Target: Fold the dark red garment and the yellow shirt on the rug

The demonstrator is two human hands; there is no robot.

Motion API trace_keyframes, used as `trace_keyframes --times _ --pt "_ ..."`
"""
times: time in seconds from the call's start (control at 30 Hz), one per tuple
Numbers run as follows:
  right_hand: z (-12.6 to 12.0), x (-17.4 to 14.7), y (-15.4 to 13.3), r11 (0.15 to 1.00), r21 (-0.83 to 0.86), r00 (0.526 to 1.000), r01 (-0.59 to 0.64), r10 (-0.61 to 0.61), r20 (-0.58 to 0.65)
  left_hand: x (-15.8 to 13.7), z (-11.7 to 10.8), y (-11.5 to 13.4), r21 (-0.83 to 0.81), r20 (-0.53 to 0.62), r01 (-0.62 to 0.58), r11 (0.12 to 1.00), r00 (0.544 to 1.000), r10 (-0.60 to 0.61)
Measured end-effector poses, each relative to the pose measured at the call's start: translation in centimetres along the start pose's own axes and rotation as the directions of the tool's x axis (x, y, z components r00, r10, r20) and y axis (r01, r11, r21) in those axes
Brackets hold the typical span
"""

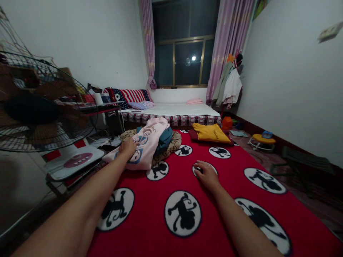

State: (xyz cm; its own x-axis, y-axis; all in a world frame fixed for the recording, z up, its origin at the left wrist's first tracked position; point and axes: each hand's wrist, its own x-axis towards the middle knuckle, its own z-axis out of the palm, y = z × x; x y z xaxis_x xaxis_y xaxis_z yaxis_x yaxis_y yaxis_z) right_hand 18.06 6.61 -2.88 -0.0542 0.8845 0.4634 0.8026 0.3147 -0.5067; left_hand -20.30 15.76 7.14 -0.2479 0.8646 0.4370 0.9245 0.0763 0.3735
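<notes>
My left hand reaches to a pale pink printed shirt, its fingers closed on the cloth. The shirt lies across a heap of clothes, with a teal garment and a tan patterned garment showing beneath it. My right hand is low over the red blanket, next to one of its white circles with a black monkey figure. Its fingers are slightly bent and apart, with nothing in them. Farther back, a folded yellow garment rests on a dark red one.
At the left stands a large fan beside a cluttered desk. Another bed is under the window. On the right are a yellow round stool, a dark folding stool and hanging clothes.
</notes>
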Motion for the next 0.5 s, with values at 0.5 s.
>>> trace_keyframes --times 0.5 --pt "-5.5 0.7 1.6 0.32 0.925 0.793 -0.207 0.608 -0.033 -12.1 -14.6 18.7 -0.003 -0.043 -0.904 0.427 0.427 0.903"
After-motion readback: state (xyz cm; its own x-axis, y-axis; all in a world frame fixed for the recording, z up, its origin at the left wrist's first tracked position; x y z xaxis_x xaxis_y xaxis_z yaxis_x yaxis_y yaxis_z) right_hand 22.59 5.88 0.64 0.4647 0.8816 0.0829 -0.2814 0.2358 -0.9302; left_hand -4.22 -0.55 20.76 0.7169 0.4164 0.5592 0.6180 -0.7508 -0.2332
